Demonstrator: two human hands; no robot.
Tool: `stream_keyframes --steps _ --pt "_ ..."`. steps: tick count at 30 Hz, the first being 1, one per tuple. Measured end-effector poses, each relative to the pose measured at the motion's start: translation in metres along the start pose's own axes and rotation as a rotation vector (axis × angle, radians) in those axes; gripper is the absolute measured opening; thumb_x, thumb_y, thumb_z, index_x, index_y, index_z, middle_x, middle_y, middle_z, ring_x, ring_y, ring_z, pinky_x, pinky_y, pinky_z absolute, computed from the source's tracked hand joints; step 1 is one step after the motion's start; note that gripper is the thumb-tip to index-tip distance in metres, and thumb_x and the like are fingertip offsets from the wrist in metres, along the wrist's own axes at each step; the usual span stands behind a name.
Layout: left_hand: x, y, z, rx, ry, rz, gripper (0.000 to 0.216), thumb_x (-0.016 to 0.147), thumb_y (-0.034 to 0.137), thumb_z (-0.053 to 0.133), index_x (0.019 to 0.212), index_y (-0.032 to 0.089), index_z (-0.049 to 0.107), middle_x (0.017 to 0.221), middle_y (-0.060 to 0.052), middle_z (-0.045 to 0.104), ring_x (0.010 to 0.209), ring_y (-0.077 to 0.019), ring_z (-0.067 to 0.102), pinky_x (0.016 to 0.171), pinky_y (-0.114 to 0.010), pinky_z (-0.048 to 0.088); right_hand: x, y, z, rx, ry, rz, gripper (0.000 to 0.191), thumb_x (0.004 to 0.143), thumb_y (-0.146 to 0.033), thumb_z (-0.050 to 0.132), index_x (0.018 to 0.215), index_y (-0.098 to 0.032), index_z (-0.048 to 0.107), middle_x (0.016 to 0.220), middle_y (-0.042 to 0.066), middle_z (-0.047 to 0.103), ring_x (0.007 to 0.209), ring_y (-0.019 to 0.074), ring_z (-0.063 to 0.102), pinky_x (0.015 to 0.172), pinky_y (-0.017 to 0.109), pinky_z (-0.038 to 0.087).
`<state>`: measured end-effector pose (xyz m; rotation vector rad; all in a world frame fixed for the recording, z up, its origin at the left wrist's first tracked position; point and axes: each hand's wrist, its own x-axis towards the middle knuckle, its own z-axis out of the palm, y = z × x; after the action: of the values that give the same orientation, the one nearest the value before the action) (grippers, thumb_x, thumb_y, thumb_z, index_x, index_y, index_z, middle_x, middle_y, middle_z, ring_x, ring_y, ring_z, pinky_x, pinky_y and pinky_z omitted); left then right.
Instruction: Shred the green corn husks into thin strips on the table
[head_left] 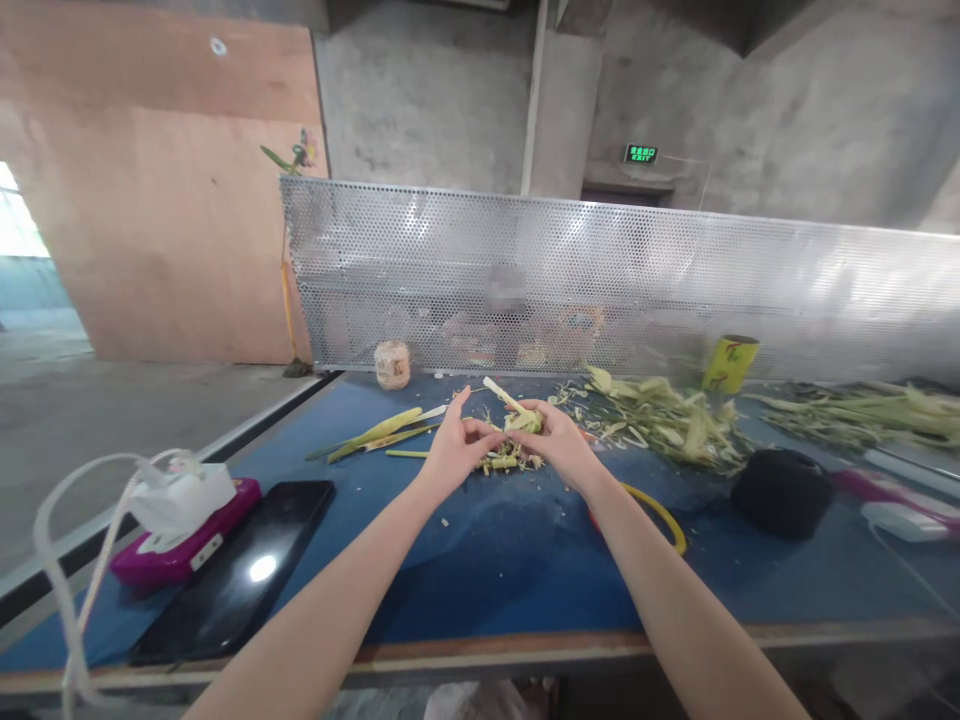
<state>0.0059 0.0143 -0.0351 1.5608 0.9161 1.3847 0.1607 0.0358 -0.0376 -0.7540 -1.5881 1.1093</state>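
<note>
Above the middle of the blue tabletop (465,570), my right hand (564,440) grips a pale green, husk-like bundle (528,421) with a whitish stem pointing up and left. My left hand (459,440) is beside it, index finger raised, thumb and other fingertips pinched together close to the right fingers. What lies in that pinch is too small to make out. Below the hands is a small heap of yellow-green scraps (504,462). Long yellow-green leaf strips (386,428) lie to the left of my left hand.
At right are a pile of husks (667,415), a yellow can (730,364), a black rounded object (782,492) and a yellow ring-like handle (660,512). At left lie a phone (240,570) and a magenta power strip (161,560) with cables. A perforated metal panel (450,270) stands behind.
</note>
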Motion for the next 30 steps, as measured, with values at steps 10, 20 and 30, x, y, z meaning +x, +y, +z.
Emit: stream_keyframes --steps 10,20,30 --pt "-0.001 -0.004 0.0 0.056 -0.162 -0.033 0.085 0.062 0.023 0.063 0.13 0.008 0.013 0.057 0.004 0.055 0.051 -0.0086 0.048 0.053 -0.023 0.038 0.002 -0.007 -0.001 0.306 0.183 -0.086 0.026 0.056 -0.025 0.069 0.071 -0.018 0.049 0.055 -0.006 0.051 0.041 0.0059 0.047 0.043 0.021 0.036" --pt "-0.004 -0.004 0.006 -0.24 -0.037 -0.044 0.095 0.063 0.022 0.065 0.133 0.022 0.001 0.1 -0.008 0.057 0.078 -0.0125 0.056 0.069 -0.027 0.045 -0.003 -0.001 0.005 0.196 -0.115 0.0 0.024 0.062 -0.026 0.066 0.079 -0.019 0.051 0.068 -0.004 0.057 0.052 0.0074 0.052 0.051 0.023 0.043" --pt "-0.001 0.001 0.003 -0.232 0.125 0.015 0.093 0.069 0.026 0.06 0.133 0.018 -0.006 0.06 0.002 0.064 0.038 -0.0062 0.05 0.041 -0.017 0.04 -0.002 0.0 0.006 0.168 -0.142 0.034 0.042 0.065 -0.023 0.063 0.101 -0.023 0.043 0.092 0.002 0.058 0.075 0.0146 0.06 0.067 0.031 0.05"
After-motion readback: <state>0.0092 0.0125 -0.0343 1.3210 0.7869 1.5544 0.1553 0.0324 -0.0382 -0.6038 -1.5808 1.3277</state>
